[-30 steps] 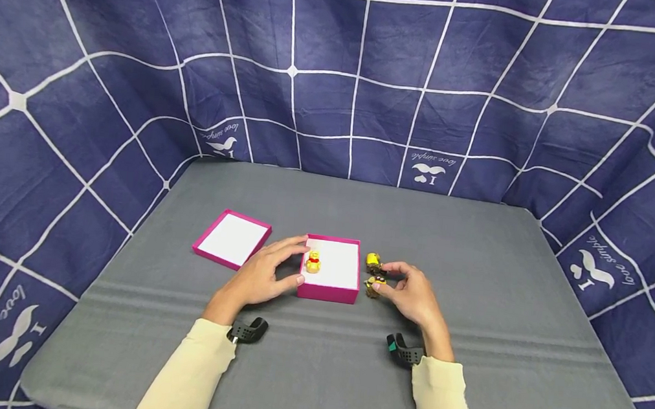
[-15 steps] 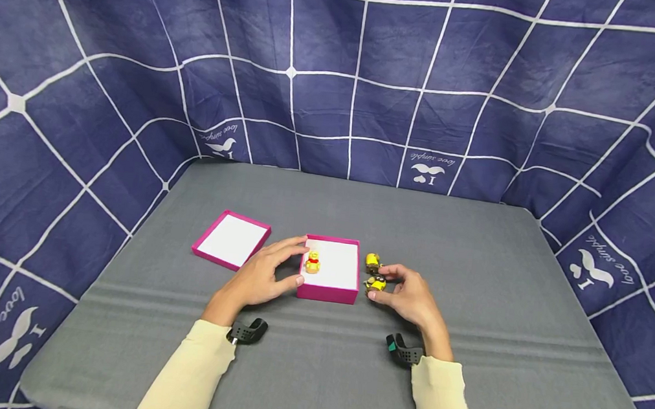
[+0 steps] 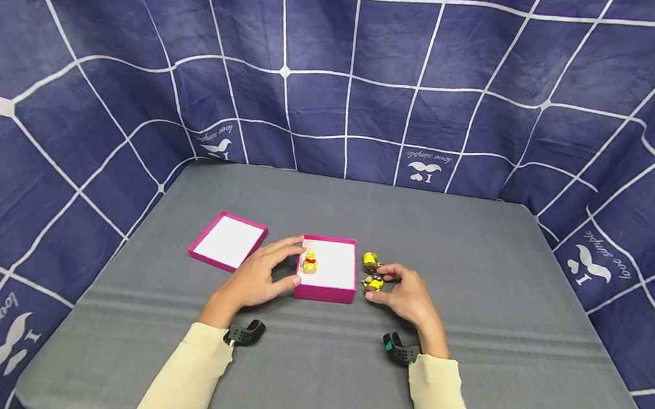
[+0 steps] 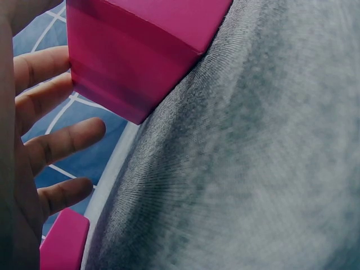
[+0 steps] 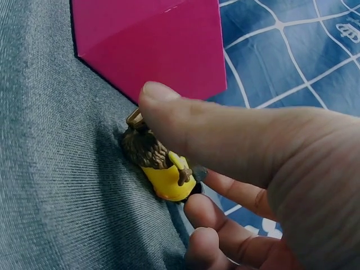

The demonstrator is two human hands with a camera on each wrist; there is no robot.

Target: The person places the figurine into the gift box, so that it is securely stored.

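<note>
A small yellow-and-brown toy figure lies on the table just right of a pink box. My right hand pinches it, thumb on the near side and fingers on the far side. In the right wrist view the thumb partly covers the toy figure. A second yellow-and-brown figure lies just behind the first. My left hand rests against the box's left side with fingers and thumb spread; in the left wrist view fingertips touch the box. Inside the box, at its left, sits a yellow bear figure with a red patch.
A pink lid with a white inside lies at the left, beyond my left hand. Grey cloth covers the table. A blue curtain with white grid lines hangs behind and at both sides.
My right thumb has shifted from on top of the near toy figure to its near side, and the figure has turned to show more yellow. The left hand stays against the box.
</note>
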